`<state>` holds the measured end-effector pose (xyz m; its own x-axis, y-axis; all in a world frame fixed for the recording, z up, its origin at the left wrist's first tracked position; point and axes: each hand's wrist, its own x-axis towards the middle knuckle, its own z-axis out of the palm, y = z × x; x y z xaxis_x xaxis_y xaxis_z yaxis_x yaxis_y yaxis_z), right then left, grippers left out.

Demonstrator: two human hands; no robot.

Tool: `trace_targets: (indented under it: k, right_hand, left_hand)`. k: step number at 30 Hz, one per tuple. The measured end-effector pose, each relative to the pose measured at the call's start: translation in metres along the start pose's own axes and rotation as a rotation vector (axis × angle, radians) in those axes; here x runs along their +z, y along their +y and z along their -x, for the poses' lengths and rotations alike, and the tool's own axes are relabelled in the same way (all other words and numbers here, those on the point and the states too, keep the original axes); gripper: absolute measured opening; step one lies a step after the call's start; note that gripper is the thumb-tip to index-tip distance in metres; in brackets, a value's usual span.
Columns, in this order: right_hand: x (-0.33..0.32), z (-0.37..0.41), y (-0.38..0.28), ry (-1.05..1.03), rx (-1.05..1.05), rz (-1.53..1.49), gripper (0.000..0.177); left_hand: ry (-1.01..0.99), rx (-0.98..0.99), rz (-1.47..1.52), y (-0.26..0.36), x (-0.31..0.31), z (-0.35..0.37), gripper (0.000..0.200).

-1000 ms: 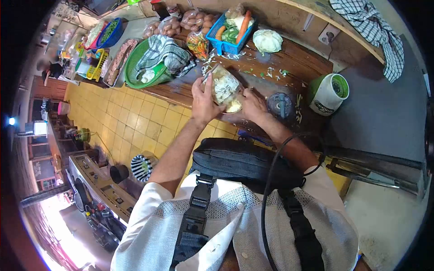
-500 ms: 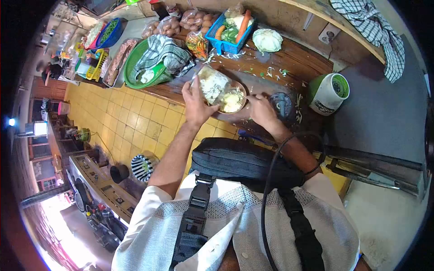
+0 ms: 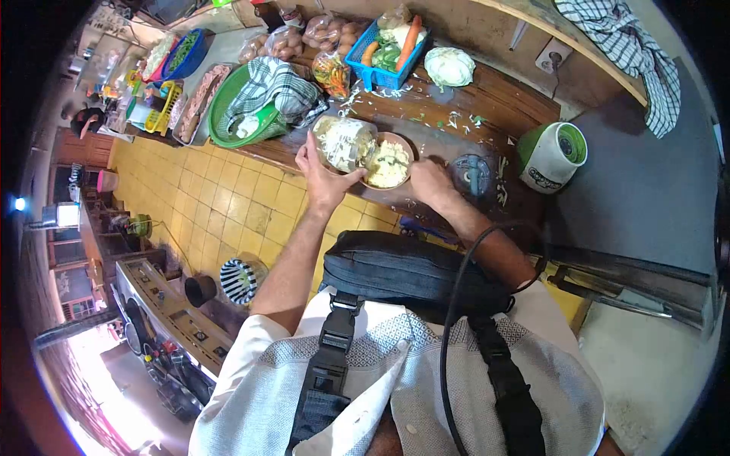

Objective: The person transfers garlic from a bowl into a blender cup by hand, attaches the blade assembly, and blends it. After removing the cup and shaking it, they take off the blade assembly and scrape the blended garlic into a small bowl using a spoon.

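1. Wooden counter [image 3: 487,99], strewn with cabbage shreds, ran alongside a yellow tiled floor [image 3: 220,197] as a person in a white shirt worked at its near edge.
2. The left hand [image 3: 323,181] gripped a clear tub [image 3: 344,143] packed with shredded cabbage, fingers wrapped round its near side. The tub lay tilted against the left rim of a brown bowl.
3. The brown bowl [image 3: 389,163], holding pale shreds, sat on the counter between the two hands.
4. The right hand [image 3: 430,182] rested at the bowl's right rim. Whether it clasped the rim or merely lay against it could not be told.
5. Just to the right of the right hand sat a dark round lid [image 3: 473,173], and farther right stood a green-and-white canister [image 3: 553,156].
6. Beyond the left hand sat a green basket [image 3: 228,114] draped with a checked cloth [image 3: 274,87]. Beyond the tub stood a blue crate [image 3: 384,76] holding a carrot [image 3: 411,39], and a cut cabbage [image 3: 450,67] lay beyond the right hand.
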<state>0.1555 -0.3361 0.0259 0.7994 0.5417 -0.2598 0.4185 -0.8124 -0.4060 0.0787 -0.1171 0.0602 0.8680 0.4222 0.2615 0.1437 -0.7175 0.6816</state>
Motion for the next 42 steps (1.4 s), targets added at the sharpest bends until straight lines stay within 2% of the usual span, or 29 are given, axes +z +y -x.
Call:
trace_targets:
  k: [2, 4, 9, 12, 13, 16, 17, 18, 20, 21, 22, 24, 25, 28, 29, 30, 32, 33, 35, 36, 38, 40, 42]
  right_hand:
    - [-0.004, 0.008, 0.004, -0.011, -0.046, 0.010, 0.022]
    - [-0.002, 0.022, 0.006, 0.256, -0.089, -0.093, 0.026]
    - [0.022, 0.035, 0.026, 0.116, -0.012, -0.114, 0.029]
    - [0.031, 0.042, 0.023, 0.226, -0.002, -0.275, 0.030]
    - [0.032, 0.043, 0.025, 0.188, -0.048, -0.169, 0.030]
    - [0.030, 0.046, 0.022, 0.243, -0.059, -0.240, 0.031]
    - [0.037, 0.042, 0.024, 0.456, -0.177, -0.185, 0.031]
    - [0.037, 0.042, 0.025, 0.451, -0.175, -0.187, 0.031]
    - [0.033, 0.040, 0.028, 0.084, -0.010, -0.190, 0.032]
    - [0.030, 0.045, 0.025, 0.177, -0.038, -0.277, 0.033]
    - [0.030, 0.040, 0.029, 0.184, -0.044, -0.275, 0.033]
    - [0.032, 0.041, 0.031, 0.106, -0.053, -0.204, 0.035]
    - [0.030, 0.043, 0.028, 0.177, -0.072, -0.160, 0.035]
    - [-0.005, 0.045, 0.014, 0.307, -0.158, -0.244, 0.040]
    - [-0.011, 0.041, 0.010, 0.457, -0.255, -0.285, 0.040]
    - [-0.039, 0.044, -0.009, 0.411, -0.258, -0.232, 0.042]
    - [-0.053, 0.028, -0.027, 0.589, -0.464, -0.137, 0.042]
    - [-0.066, 0.020, -0.039, 0.596, -0.460, -0.137, 0.042]
    - [-0.089, 0.007, -0.061, 0.328, -0.322, 0.073, 0.036]
    - [-0.089, 0.000, -0.065, 0.332, -0.322, 0.072, 0.036]
    - [-0.082, -0.015, -0.068, 0.256, -0.196, 0.106, 0.033]
    - [-0.061, -0.023, -0.055, 0.281, -0.171, 0.045, 0.033]
    - [-0.053, -0.012, -0.046, 0.187, -0.195, -0.026, 0.033]
  left_hand:
    - [-0.002, 0.015, -0.010, 0.002, -0.003, 0.001, 0.137]
    - [0.005, 0.104, -0.056, 0.001, -0.006, 0.004, 0.137]
    - [-0.002, -0.028, 0.072, 0.000, -0.003, -0.003, 0.139]
    - [-0.013, -0.085, 0.097, -0.011, 0.001, -0.003, 0.137]
    - [-0.021, -0.072, 0.064, -0.013, 0.000, -0.003, 0.135]
    - [-0.010, -0.092, 0.141, -0.022, 0.005, -0.002, 0.134]
    - [-0.009, -0.105, 0.206, -0.026, 0.008, -0.004, 0.134]
    - [-0.012, -0.109, 0.204, -0.025, 0.006, -0.004, 0.134]
    - [-0.037, -0.120, 0.127, -0.020, 0.001, -0.005, 0.134]
    - [-0.032, -0.133, 0.119, -0.020, 0.002, -0.005, 0.134]
    - [-0.025, -0.128, 0.120, -0.020, 0.002, -0.011, 0.134]
    - [-0.035, -0.160, 0.191, -0.022, -0.003, -0.010, 0.132]
    - [-0.042, -0.159, 0.188, -0.022, -0.006, -0.010, 0.132]
    - [-0.142, -0.201, 0.739, -0.018, -0.013, -0.024, 0.120]
    - [-0.112, -0.252, 0.786, -0.019, -0.012, -0.024, 0.116]
    - [-0.118, -0.253, 0.782, -0.018, -0.012, -0.025, 0.116]
    - [-0.155, -0.367, 0.851, -0.013, -0.015, -0.028, 0.115]
    - [-0.209, -0.410, 0.856, -0.004, -0.017, -0.029, 0.115]
    - [-0.239, -0.383, 0.814, 0.005, -0.011, -0.028, 0.115]
    - [-0.262, -0.361, 0.774, 0.008, -0.010, -0.028, 0.116]
    - [-0.202, -0.127, 0.346, 0.000, -0.002, -0.028, 0.126]
    - [-0.135, -0.017, 0.083, 0.025, -0.014, -0.024, 0.127]
    - [-0.112, 0.052, 0.052, 0.029, -0.011, -0.018, 0.127]
